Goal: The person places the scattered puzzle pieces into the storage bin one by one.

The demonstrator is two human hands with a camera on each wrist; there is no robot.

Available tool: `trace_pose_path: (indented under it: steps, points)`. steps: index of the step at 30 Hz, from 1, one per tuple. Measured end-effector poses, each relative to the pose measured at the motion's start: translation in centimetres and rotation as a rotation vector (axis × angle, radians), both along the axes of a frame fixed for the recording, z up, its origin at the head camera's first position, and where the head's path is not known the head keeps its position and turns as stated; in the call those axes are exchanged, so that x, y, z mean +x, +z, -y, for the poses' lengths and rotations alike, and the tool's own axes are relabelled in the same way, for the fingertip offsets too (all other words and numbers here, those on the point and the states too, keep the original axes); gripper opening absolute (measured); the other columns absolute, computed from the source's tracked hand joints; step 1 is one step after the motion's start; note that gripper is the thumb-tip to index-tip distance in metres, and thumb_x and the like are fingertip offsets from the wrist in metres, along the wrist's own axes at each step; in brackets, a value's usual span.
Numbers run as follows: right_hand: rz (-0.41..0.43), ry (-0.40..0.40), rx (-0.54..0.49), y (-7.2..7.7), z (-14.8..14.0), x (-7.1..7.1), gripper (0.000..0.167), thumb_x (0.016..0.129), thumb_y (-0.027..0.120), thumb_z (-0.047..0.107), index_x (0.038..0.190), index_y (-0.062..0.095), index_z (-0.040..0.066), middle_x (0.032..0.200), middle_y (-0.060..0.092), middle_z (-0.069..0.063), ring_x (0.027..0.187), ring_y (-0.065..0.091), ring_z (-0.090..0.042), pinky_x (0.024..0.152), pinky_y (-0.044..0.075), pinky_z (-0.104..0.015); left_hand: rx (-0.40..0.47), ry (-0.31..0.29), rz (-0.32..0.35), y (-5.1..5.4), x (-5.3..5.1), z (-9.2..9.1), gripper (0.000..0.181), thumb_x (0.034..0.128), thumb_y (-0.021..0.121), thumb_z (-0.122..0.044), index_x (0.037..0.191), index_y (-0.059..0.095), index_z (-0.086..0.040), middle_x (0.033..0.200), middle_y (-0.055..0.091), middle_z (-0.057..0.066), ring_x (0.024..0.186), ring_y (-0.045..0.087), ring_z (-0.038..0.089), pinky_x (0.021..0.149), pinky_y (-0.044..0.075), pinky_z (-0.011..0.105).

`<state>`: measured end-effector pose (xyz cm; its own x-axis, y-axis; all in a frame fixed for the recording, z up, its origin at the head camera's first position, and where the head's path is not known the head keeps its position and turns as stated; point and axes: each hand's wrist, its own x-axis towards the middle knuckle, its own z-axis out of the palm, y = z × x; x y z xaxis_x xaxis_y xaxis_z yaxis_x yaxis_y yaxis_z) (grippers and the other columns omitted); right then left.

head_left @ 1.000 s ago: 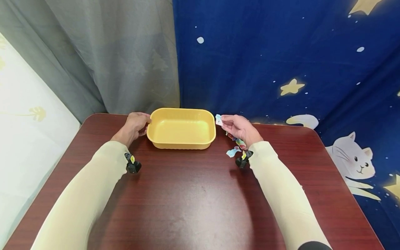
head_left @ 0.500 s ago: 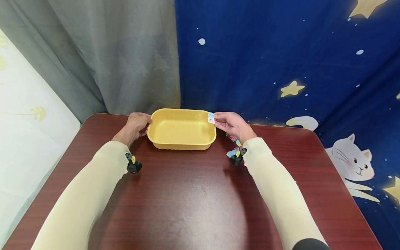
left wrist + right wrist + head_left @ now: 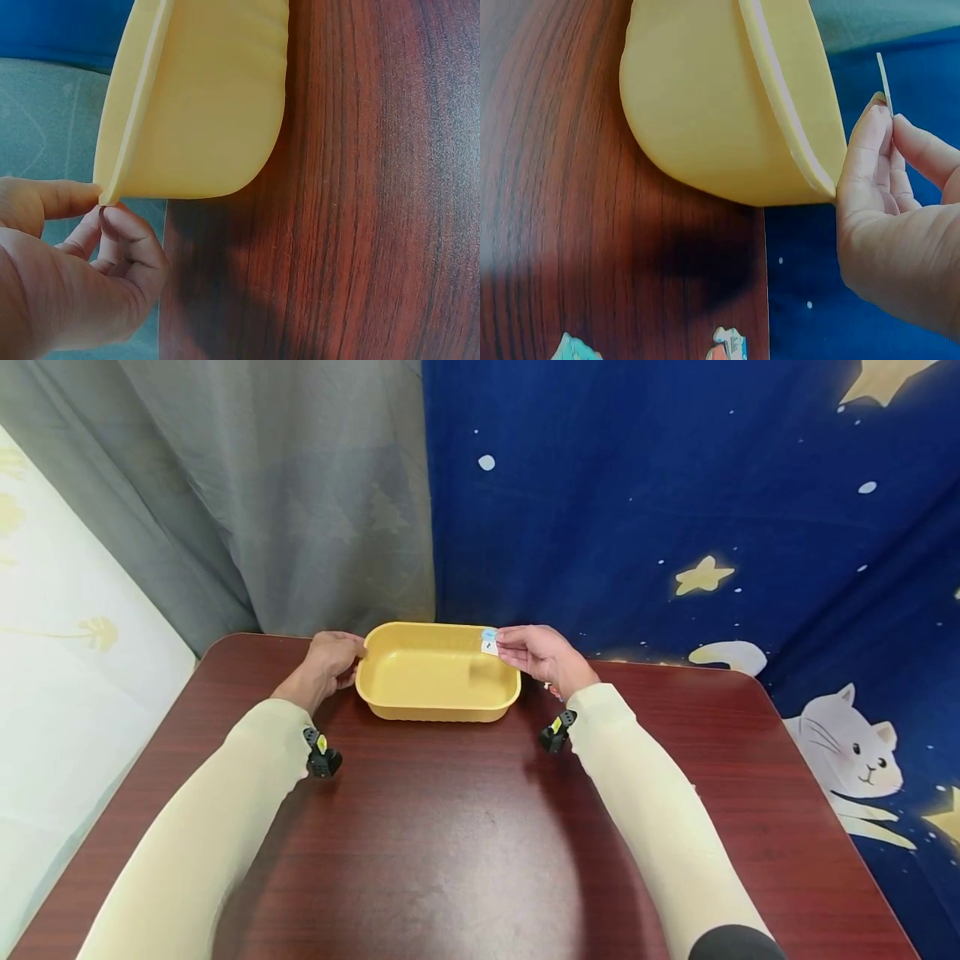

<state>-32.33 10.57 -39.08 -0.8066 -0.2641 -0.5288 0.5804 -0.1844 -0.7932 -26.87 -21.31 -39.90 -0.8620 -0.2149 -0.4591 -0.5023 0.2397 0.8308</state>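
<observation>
On the reddish table point(image 3: 427, 835), our left hand point(image 3: 330, 662) pinches the yellow tub point(image 3: 420, 678) by its rim; our right hand point(image 3: 542, 652) pinches a card point(image 3: 489, 642) above it, not yet released; we judge the loose cutouts point(image 3: 730, 346) still to do.

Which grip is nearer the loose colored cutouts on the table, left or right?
Right. The right grip pinches a small flat piece at the right end of the yellow tub, close to the cutouts; the left grip pinches the rim at the opposite end.

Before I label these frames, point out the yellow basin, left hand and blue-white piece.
Yellow basin point(image 3: 427, 681), head view: bare inner floor.
Left hand point(image 3: 75, 281), left wrist view: hand's middle.
Blue-white piece point(image 3: 489, 642), head view: visible face.
</observation>
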Motion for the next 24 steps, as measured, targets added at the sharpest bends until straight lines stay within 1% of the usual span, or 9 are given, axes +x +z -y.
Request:
trace_pose_path:
  steps: [5,13,19,24]
  points:
    - [0.003,0.008,0.006,0.1,0.9,0.0,0.014,0.092,0.06,-0.003,0.103,0.065,0.005,0.077,0.071,-0.007,0.066,0.068,-0.014,0.062,0.057,-0.023,0.015,0.0,0.002,-0.1,0.0,-0.2,0.035,0.0964,0.051,-0.012,0.13,0.054,-0.003,0.092,0.055,0.006,0.06,0.055,0.011,0.055,0.05,0.021]
    - [-0.005,0.023,0.038,0.5,2.4,0.0,0.013,0.09,0.063,0.0,0.101,0.067,0.006,0.076,0.07,-0.007,0.061,0.067,-0.014,0.061,0.056,-0.024,0.006,0.001,-0.002,0.1,0.1,0.1,0.034,0.0967,0.052,-0.013,0.129,0.054,-0.004,0.088,0.053,0.005,0.056,0.053,0.008,0.054,0.05,0.02]
    - [0.002,0.019,0.066,0.4,3.3,-0.1,0.016,0.09,0.065,0.001,0.105,0.067,0.006,0.075,0.07,-0.007,0.06,0.066,-0.014,0.06,0.055,-0.025,0.013,0.003,0.012,0.2,0.2,0.0,0.037,0.0976,0.052,-0.014,0.133,0.052,-0.004,0.092,0.054,0.007,0.058,0.055,0.01,0.054,0.05,0.021]
    - [-0.014,0.024,0.082,0.1,4.1,-0.1,0.014,0.089,0.066,0.002,0.103,0.067,0.004,0.073,0.069,-0.007,0.06,0.065,-0.014,0.058,0.054,-0.024,0.008,0.006,0.014,0.1,0.2,0.0,0.036,0.0981,0.051,-0.015,0.132,0.053,-0.005,0.095,0.053,0.008,0.06,0.056,0.011,0.055,0.05,0.021]
